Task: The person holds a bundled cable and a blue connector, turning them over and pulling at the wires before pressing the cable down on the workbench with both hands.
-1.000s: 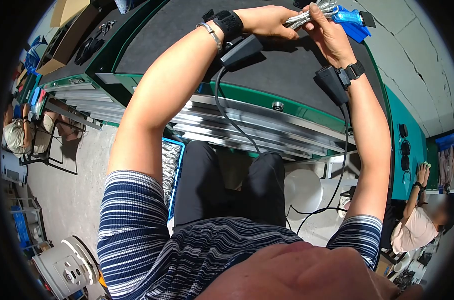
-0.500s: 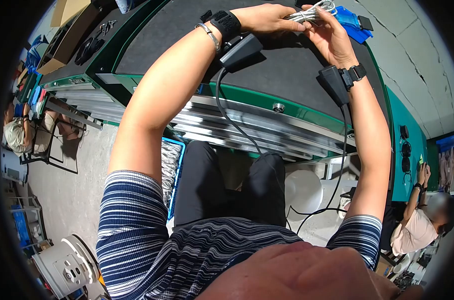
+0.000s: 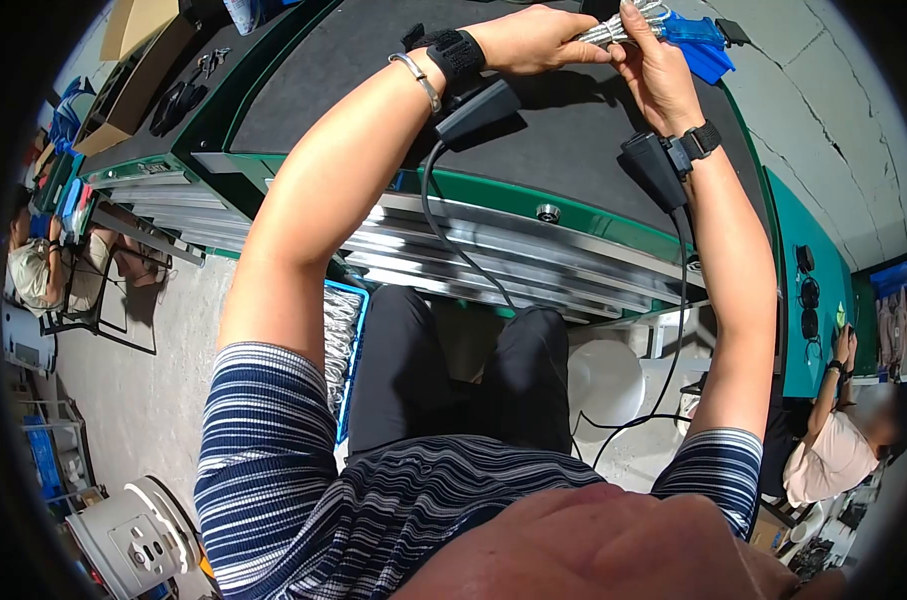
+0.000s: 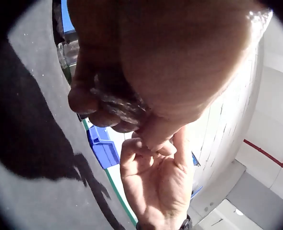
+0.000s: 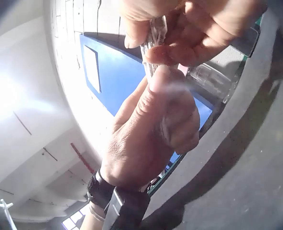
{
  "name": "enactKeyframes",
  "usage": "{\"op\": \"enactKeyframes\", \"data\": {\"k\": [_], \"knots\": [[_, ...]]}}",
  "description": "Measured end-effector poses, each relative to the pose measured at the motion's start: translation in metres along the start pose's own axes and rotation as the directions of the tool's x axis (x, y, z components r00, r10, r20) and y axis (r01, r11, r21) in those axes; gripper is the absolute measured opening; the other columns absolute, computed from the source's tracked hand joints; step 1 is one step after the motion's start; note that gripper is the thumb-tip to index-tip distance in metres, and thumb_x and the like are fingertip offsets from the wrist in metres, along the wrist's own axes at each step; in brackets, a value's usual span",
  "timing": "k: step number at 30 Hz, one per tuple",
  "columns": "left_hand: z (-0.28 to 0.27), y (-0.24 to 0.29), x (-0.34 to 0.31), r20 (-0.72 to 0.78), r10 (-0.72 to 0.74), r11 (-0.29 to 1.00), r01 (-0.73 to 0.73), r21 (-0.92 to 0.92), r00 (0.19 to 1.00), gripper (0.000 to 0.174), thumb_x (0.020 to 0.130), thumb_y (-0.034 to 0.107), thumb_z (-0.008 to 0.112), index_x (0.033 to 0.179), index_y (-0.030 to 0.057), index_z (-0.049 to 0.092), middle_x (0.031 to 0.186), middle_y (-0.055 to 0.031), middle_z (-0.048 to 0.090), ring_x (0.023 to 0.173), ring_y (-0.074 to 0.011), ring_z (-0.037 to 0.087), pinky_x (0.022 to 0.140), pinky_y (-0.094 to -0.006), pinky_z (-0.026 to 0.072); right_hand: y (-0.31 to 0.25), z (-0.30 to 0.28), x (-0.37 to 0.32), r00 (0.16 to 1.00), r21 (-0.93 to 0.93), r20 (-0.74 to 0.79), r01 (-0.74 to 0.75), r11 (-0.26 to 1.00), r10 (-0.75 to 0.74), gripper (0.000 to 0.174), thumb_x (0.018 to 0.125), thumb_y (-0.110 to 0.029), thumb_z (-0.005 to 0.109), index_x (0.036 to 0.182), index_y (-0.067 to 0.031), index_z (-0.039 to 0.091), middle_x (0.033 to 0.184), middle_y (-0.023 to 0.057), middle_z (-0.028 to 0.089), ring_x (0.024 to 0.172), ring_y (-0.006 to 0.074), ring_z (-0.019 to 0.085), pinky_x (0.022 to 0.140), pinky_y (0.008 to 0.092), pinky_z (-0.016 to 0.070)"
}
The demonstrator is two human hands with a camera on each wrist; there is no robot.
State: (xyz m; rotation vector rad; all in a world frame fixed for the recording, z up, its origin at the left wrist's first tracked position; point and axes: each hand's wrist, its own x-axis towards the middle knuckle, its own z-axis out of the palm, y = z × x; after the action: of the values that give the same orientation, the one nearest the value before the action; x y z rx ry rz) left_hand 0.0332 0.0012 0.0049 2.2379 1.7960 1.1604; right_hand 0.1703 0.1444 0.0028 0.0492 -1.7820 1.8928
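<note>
A bundle of clear, silvery cable [image 3: 606, 33] is held between both hands above the far edge of the dark worktop. My left hand [image 3: 534, 40] grips one end of the coil; in the left wrist view its strands [image 4: 117, 103] show under the curled fingers. My right hand [image 3: 664, 85] pinches the other end, thumb laid across the strands. Seen from the right wrist, the cable [image 5: 153, 45] runs between the right fingers and the left thumb, and both hands meet there. The left palm hides part of the bundle.
A blue bin [image 3: 712, 66] stands at the worktop's far right edge. Beside my legs is a blue crate [image 3: 362, 300] of similar silvery bundles. Black cables [image 3: 444, 235] hang from the wrist cameras. Another person [image 3: 834, 455] sits at the right, and one more at the far left.
Half a second ago, the loops at the bundle's right end fanned up past my right fingers. Now the right thumb lies over them again, while the left hand keeps its grip.
</note>
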Motion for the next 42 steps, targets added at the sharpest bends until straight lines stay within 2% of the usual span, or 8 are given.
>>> {"op": "enactKeyframes", "data": {"k": [11, 19, 23, 26, 28, 31, 41, 42], "knots": [[-0.008, 0.008, -0.001, 0.085, -0.089, 0.994, 0.094, -0.063, 0.992, 0.033, 0.101, 0.033, 0.055, 0.116, 0.0042, 0.060, 0.103, -0.0198, 0.069, 0.098, -0.0318, 0.068, 0.085, -0.0396, 0.0506, 0.002, 0.004, 0.001, 0.998, 0.101, -0.057, 0.011, 0.995, -0.005, 0.018, 0.098, -0.026, 0.062, 0.091, -0.0094, 0.066, 0.079, 0.0028, 0.068, 0.068, 0.0109, 0.062, 0.060, 0.0222, 0.0461], [-0.006, 0.006, -0.002, 0.018, 0.034, 0.997, -0.033, -0.067, 0.999, 0.034, 0.101, 0.034, 0.055, 0.115, 0.0040, 0.061, 0.101, -0.0176, 0.070, 0.094, -0.0265, 0.068, 0.083, -0.0375, 0.0512, 0.007, -0.011, 0.009, 0.999, 0.138, 0.012, 0.041, 0.990, -0.043, 0.019, 0.098, -0.025, 0.062, 0.090, -0.0087, 0.065, 0.079, 0.0034, 0.069, 0.069, 0.0115, 0.063, 0.060, 0.0232, 0.0478], [-0.010, 0.003, -0.004, 0.036, -0.033, 0.999, 0.034, -0.019, 0.999, 0.034, 0.102, 0.035, 0.053, 0.113, 0.0041, 0.062, 0.101, -0.0168, 0.070, 0.093, -0.0244, 0.068, 0.084, -0.0363, 0.0511, 0.004, 0.001, 0.003, 1.000, 0.175, -0.029, 0.000, 0.985, 0.005, 0.018, 0.098, -0.027, 0.060, 0.094, -0.0098, 0.065, 0.083, 0.0039, 0.070, 0.072, 0.0125, 0.065, 0.060, 0.0234, 0.0477], [-0.008, 0.000, -0.004, -0.023, -0.029, 0.997, 0.027, -0.072, 0.999, 0.036, 0.103, 0.037, 0.052, 0.112, 0.0043, 0.063, 0.091, -0.0139, 0.069, 0.082, -0.0208, 0.066, 0.076, -0.0346, 0.0506, 0.004, 0.001, 0.002, 0.999, 0.246, 0.009, 0.033, 0.969, -0.036, 0.018, 0.099, -0.028, 0.059, 0.102, -0.0112, 0.064, 0.088, 0.0043, 0.070, 0.078, 0.0137, 0.066, 0.064, 0.0241, 0.0486], [-0.013, 0.008, -0.004, 0.030, -0.191, 0.980, 0.193, -0.055, 0.981, 0.037, 0.103, 0.038, 0.050, 0.106, 0.0040, 0.063, 0.078, -0.0086, 0.062, 0.070, -0.0166, 0.057, 0.065, -0.0322, 0.0465, 0.000, 0.002, 0.001, 0.998, 0.285, 0.026, 0.042, 0.958, -0.052, 0.019, 0.099, -0.029, 0.058, 0.107, -0.0122, 0.063, 0.092, 0.0046, 0.071, 0.083, 0.0141, 0.066, 0.069, 0.0251, 0.0494], [-0.012, 0.005, -0.004, 0.035, -0.230, 0.964, 0.233, -0.130, 0.972, 0.036, 0.103, 0.038, 0.052, 0.097, 0.0043, 0.062, 0.070, -0.0033, 0.054, 0.064, -0.0127, 0.049, 0.058, -0.0301, 0.0411, 0.002, -0.003, 0.004, 0.999, 0.269, 0.006, 0.044, 0.962, -0.048, 0.017, 0.098, -0.026, 0.060, 0.107, -0.0118, 0.064, 0.089, 0.0025, 0.069, 0.082, 0.0131, 0.064, 0.070, 0.0247, 0.0488], [-0.009, 0.009, -0.005, 0.069, -0.248, 0.948, 0.256, -0.190, 0.966, 0.034, 0.102, 0.037, 0.054, 0.090, 0.0051, 0.059, 0.068, 0.0029, 0.050, 0.061, -0.0079, 0.044, 0.055, -0.0260, 0.0375, 0.000, -0.005, 0.002, 0.996, 0.071, -0.015, 0.091, 0.993, -0.090, 0.010, 0.098, -0.024, 0.062, 0.098, -0.0136, 0.062, 0.086, -0.0026, 0.065, 0.070, 0.0055, 0.057, 0.060, 0.0196, 0.0420], [-0.007, 0.008, -0.005, 0.127, -0.251, 0.903, 0.279, -0.327, 0.960, 0.034, 0.102, 0.037, 0.053, 0.090, 0.0050, 0.059, 0.068, 0.0029, 0.050, 0.061, -0.0079, 0.044, 0.055, -0.0259, 0.0374, 0.000, -0.003, 0.002, 0.996, 0.072, -0.015, 0.091, 0.993, -0.090, 0.010, 0.098, -0.024, 0.062, 0.098, -0.0136, 0.062, 0.086, -0.0026, 0.065, 0.070, 0.0055, 0.057, 0.060, 0.0196, 0.0420]]}}
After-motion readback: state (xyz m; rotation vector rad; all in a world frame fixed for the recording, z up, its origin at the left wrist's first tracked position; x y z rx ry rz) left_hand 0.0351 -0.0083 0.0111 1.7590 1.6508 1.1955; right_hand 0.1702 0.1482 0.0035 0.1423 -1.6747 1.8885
